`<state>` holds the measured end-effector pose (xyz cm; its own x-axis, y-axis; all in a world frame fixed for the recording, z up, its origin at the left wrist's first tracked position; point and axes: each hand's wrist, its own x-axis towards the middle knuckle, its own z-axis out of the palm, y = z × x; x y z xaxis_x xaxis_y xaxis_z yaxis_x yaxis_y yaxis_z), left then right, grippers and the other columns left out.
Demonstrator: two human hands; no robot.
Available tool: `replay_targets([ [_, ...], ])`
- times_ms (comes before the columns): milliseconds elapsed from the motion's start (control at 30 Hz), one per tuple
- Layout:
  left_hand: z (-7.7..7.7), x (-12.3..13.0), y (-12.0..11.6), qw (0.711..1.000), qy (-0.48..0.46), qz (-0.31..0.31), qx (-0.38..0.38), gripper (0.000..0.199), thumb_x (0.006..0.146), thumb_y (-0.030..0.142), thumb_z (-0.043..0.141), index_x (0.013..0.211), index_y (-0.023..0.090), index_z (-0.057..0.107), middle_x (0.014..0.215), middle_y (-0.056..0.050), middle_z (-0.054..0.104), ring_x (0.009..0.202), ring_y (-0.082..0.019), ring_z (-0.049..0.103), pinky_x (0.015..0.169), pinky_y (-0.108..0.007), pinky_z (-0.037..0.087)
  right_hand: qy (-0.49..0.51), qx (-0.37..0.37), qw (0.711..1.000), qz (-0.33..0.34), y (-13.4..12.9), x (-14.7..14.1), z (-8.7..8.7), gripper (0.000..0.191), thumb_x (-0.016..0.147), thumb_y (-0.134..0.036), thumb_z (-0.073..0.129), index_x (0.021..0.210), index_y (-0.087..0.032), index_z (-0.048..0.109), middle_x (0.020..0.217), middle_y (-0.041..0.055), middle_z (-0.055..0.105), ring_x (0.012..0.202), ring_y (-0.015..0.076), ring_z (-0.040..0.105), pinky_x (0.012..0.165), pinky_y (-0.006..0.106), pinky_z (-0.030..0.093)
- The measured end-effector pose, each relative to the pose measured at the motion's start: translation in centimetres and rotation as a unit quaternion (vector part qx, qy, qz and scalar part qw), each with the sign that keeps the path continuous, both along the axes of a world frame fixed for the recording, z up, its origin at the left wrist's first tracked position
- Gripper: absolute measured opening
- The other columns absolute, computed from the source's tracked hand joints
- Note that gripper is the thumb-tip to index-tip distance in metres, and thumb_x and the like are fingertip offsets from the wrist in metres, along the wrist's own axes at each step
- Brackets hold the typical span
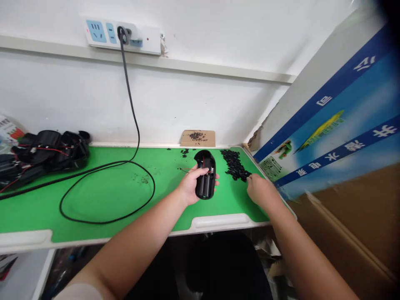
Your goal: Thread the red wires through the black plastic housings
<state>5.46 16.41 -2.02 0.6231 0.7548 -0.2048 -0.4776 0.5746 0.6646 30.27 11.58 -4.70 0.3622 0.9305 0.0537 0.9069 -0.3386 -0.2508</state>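
My left hand (188, 186) is closed around a black plastic housing (205, 185), held above the green tabletop (170, 208). The housing's open inner side faces me, with thin red and dark wires and a small white part in it. The thumb lies across its middle. At the near edge of a pile of small black plastic pieces (233, 162) is my right hand (260, 190). Its fingers are pinched together, and whatever may be between the fingertips is hidden.
Several similar black housings (51, 146) with red wires are heaped at the left. A black cable (153, 183) loops over the table from a wall power strip (142, 41). Small dark bits lie on a cardboard piece (186, 141) at the back. A large printed carton (312, 121) borders the right side.
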Motion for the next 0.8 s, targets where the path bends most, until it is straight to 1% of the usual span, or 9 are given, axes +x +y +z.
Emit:
replay_targets([
  [67, 0.2, 0.0, 0.1, 0.999, 0.019, 0.028, -0.001, 0.030, 0.070, 0.025, 0.068, 0.096, 0.017, 0.054, 0.081, -0.008, 0.069, 0.060, -0.019, 0.066, 0.051, -0.028, 0.051, 0.213, 0.090, 0.972, 0.029, 0.3, -1.7, 1.3, 0.025, 0.091, -0.029, 0.047, 0.089, -0.012, 0.065, 0.083, 0.0176, 0.069, 0.071, 0.0235, 0.067, 0.067, 0.036, 0.052],
  [100, 0.3, -0.1, 0.2, 0.999, 0.029, 0.036, 0.002, 0.029, 0.069, 0.024, 0.069, 0.093, 0.017, 0.055, 0.080, -0.007, 0.068, 0.059, -0.018, 0.065, 0.049, -0.027, 0.051, 0.350, 0.116, 0.928, 0.050, 0.6, -2.7, 2.0, 0.024, 0.090, -0.033, 0.052, 0.085, -0.013, 0.065, 0.081, 0.0135, 0.069, 0.066, 0.0194, 0.066, 0.063, 0.032, 0.053],
  [167, 0.6, -0.3, 0.3, 0.998, 0.042, 0.044, 0.010, 0.028, 0.068, 0.022, 0.069, 0.091, 0.016, 0.055, 0.079, -0.006, 0.068, 0.056, -0.017, 0.064, 0.047, -0.025, 0.050, 0.593, 0.116, 0.792, 0.088, 1.8, -5.1, 3.6, 0.025, 0.080, -0.038, 0.067, 0.077, -0.014, 0.066, 0.075, 0.0069, 0.068, 0.058, 0.0126, 0.062, 0.058, 0.024, 0.054],
  [233, 0.9, -0.8, 0.6, 0.998, 0.047, 0.051, 0.011, 0.027, 0.069, 0.022, 0.068, 0.092, 0.017, 0.054, 0.077, -0.005, 0.068, 0.054, -0.015, 0.062, 0.045, -0.023, 0.048, 0.722, 0.071, 0.680, 0.108, 3.4, -7.3, 5.1, 0.026, 0.067, -0.034, 0.081, 0.072, -0.012, 0.068, 0.066, 0.0029, 0.066, 0.052, 0.0075, 0.059, 0.053, 0.016, 0.053],
  [267, 1.1, -1.0, 0.7, 0.997, 0.048, 0.057, 0.009, 0.027, 0.070, 0.023, 0.067, 0.092, 0.017, 0.054, 0.076, -0.004, 0.067, 0.052, -0.014, 0.061, 0.044, -0.022, 0.047, 0.757, 0.050, 0.641, 0.115, 4.2, -8.2, 5.6, 0.026, 0.063, -0.031, 0.084, 0.070, -0.011, 0.068, 0.064, 0.0018, 0.065, 0.050, 0.0058, 0.058, 0.051, 0.013, 0.052],
  [333, 1.5, -1.6, 1.0, 0.996, 0.047, 0.071, 0.004, 0.026, 0.071, 0.023, 0.066, 0.094, 0.017, 0.053, 0.074, -0.003, 0.066, 0.050, -0.012, 0.059, 0.041, -0.019, 0.045, 0.797, 0.021, 0.589, 0.133, 5.5, -9.5, 6.3, 0.024, 0.060, -0.024, 0.086, 0.072, -0.011, 0.070, 0.062, 0.0005, 0.066, 0.048, 0.0043, 0.057, 0.049, 0.010, 0.050],
  [433, 1.7, -2.0, 1.5, 0.996, 0.037, 0.076, 0.005, 0.027, 0.073, 0.024, 0.065, 0.096, 0.018, 0.053, 0.073, -0.002, 0.065, 0.048, -0.010, 0.058, 0.039, -0.016, 0.042, 0.822, 0.010, 0.545, 0.165, 6.3, -10.3, 6.0, 0.031, 0.062, -0.020, 0.085, 0.089, -0.013, 0.072, 0.065, -0.0010, 0.067, 0.052, 0.0052, 0.061, 0.052, 0.011, 0.053],
  [533, 1.3, -1.7, 1.8, 0.996, 0.033, 0.082, 0.012, 0.029, 0.071, 0.027, 0.067, 0.095, 0.017, 0.054, 0.071, -0.002, 0.065, 0.047, -0.010, 0.057, 0.038, -0.016, 0.043, 0.833, 0.011, 0.521, 0.186, 6.0, -10.3, 5.0, 0.032, 0.066, -0.023, 0.084, 0.095, -0.014, 0.072, 0.069, -0.0005, 0.069, 0.058, 0.0064, 0.064, 0.057, 0.013, 0.056],
  [800, 0.4, -0.5, 2.0, 0.988, 0.063, 0.135, 0.028, 0.037, 0.066, 0.028, 0.074, 0.094, 0.017, 0.053, 0.070, -0.001, 0.066, 0.045, -0.012, 0.057, 0.039, -0.020, 0.045, 0.849, -0.011, 0.504, 0.157, 5.4, -10.0, 4.1, 0.020, 0.069, -0.025, 0.083, 0.083, -0.014, 0.073, 0.073, 0.0010, 0.070, 0.057, 0.0057, 0.063, 0.057, 0.013, 0.056],
])
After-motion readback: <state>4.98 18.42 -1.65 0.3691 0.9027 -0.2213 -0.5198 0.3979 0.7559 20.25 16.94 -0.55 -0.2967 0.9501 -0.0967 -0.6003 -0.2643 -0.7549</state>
